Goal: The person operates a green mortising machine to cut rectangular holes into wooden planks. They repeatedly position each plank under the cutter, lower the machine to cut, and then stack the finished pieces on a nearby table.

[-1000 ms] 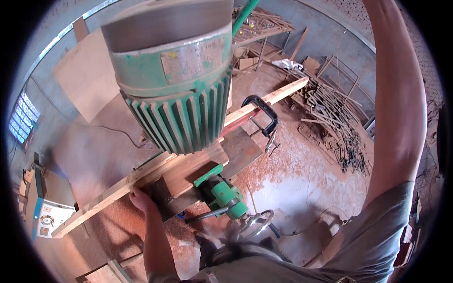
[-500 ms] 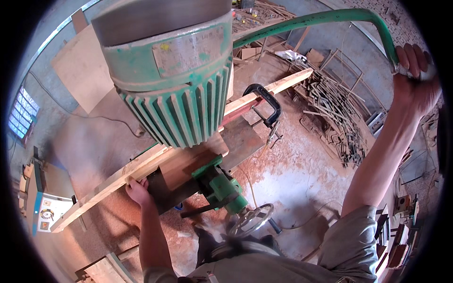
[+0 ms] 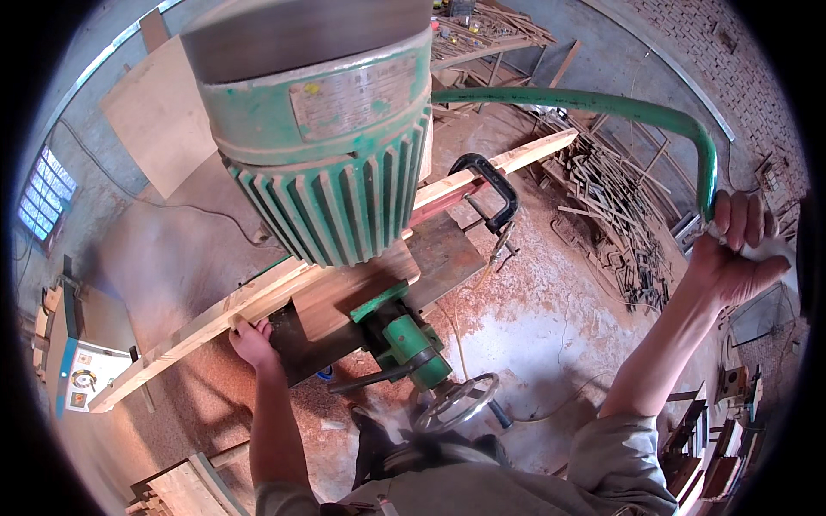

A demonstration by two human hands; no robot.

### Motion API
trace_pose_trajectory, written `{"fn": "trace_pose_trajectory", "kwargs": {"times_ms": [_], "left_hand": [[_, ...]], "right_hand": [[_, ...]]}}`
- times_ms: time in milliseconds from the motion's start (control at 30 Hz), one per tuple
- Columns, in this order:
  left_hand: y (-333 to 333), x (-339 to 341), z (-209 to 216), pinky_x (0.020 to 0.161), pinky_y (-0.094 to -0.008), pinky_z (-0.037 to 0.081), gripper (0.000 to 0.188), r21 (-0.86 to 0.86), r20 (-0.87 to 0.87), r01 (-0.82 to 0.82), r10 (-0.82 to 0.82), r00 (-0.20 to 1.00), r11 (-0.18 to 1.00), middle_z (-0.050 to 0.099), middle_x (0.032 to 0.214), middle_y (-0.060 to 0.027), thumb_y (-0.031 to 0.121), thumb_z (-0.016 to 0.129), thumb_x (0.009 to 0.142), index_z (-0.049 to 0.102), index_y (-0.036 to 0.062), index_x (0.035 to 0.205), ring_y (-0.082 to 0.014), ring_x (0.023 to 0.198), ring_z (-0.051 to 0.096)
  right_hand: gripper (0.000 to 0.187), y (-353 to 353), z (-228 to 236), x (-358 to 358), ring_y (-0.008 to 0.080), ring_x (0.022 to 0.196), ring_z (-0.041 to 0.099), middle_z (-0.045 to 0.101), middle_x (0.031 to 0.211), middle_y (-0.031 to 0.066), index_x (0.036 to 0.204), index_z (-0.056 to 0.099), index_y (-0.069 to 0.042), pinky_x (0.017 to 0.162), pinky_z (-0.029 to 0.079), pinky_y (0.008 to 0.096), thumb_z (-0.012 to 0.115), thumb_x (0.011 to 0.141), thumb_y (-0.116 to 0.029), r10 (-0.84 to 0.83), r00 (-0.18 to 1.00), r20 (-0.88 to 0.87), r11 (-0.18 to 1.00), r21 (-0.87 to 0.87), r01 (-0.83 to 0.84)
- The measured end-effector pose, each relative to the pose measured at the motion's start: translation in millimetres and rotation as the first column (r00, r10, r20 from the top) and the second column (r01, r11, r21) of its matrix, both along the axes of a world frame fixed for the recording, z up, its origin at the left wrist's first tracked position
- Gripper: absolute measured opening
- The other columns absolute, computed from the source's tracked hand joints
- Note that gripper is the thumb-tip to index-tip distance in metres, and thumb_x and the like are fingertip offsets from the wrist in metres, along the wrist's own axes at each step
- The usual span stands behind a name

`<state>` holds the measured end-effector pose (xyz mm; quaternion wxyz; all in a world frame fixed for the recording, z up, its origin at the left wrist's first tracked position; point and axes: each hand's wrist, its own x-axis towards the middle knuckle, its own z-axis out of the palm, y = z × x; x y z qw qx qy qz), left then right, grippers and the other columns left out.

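Observation:
A large green ribbed motor (image 3: 331, 189) hangs over the work table of a floor machine. Beneath it, a long pale timber beam (image 3: 185, 348) runs from lower left to upper right. My left hand (image 3: 252, 341) grips the beam's near edge, left of the motor. At the far right my right hand (image 3: 742, 245) is wrapped around the pale end of a bent green lever (image 3: 602, 101). A wooden block (image 3: 335, 301) lies between the beam and a green vise (image 3: 400, 331). A black C-clamp (image 3: 503, 193) stands at the beam's right part. The motor hides the beam's middle.
A spoked handwheel (image 3: 458, 402) sticks out near my body. Scrap sticks (image 3: 615, 206) are heaped on the floor at right. A control box with a dial (image 3: 83, 378) stands at left. Boards (image 3: 189, 490) lie at lower left, and sawdust covers the floor.
My right hand has come down and slightly inward, swinging the green lever lower. The left hand keeps its place on the beam. The whole view has shifted slightly.

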<state>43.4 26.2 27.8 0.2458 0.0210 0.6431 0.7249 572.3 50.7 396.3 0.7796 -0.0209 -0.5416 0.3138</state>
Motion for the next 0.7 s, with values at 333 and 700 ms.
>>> {"fn": "trace_pose_trajectory", "kwargs": {"times_ms": [333, 700], "left_hand": [[-3, 0, 1, 0.048, -0.0253, 0.049, 0.044, 0.018, 0.010, 0.022, -0.022, 1.000, 1.000, 0.058, 0.091, -0.0132, 0.029, 0.051, 0.090, 0.037, -0.0023, 0.118, -0.0210, 0.064, 0.063], [-3, 2, 4, 0.054, -0.0250, 0.051, 0.035, -0.005, 0.011, 0.011, -0.011, 1.000, 1.000, 0.056, 0.089, -0.0082, 0.028, 0.050, 0.089, 0.044, -0.0004, 0.109, -0.0181, 0.065, 0.062]], "right_hand": [[0.041, -31, -70, 3, 0.0158, 0.071, 0.036, 0.040, 0.069, -0.0018, 0.081, 0.048, -0.015, 0.073, 0.029, 0.0332, 0.071, 0.072, -0.048, -0.092, 0.995, 0.034, 0.994, -0.049, 0.094], [0.034, -77, -172, 14, 0.0260, 0.096, 0.041, 0.045, 0.083, 0.0040, 0.090, 0.046, -0.015, 0.092, 0.029, 0.0433, 0.063, 0.079, -0.042, -0.235, 0.966, 0.112, 0.935, -0.245, 0.256]]}}
